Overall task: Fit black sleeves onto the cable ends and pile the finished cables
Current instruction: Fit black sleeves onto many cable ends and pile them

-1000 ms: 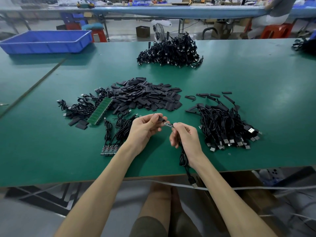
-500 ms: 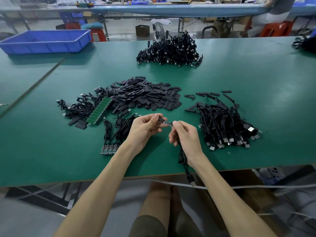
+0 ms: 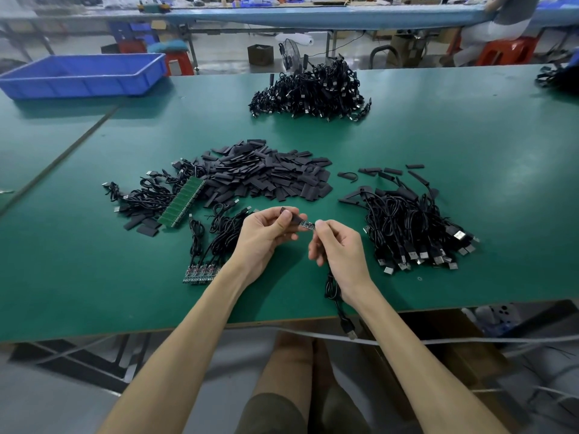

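Sleeve (image 3: 293, 217) is pinched in the grip of the left hand (image 3: 266, 236), its mouth on the bare board (image 3: 307, 225) pinched by the right hand (image 3: 341, 252), at 6 o'clock on the desk (image 3: 470, 151); the cable (image 3: 333, 289) dangles limp. Soft, light tubing probably buckles: hold near its mouth

L hand (image 3: 266, 236), frame centre, pinches black sleeve (image 3: 293, 217). R hand (image 3: 341, 255) just right of it pinches cable end (image 3: 308, 226). Both forearms (image 3: 194, 324) rise from bottom edge.

No text, label or number is legible on anything here.
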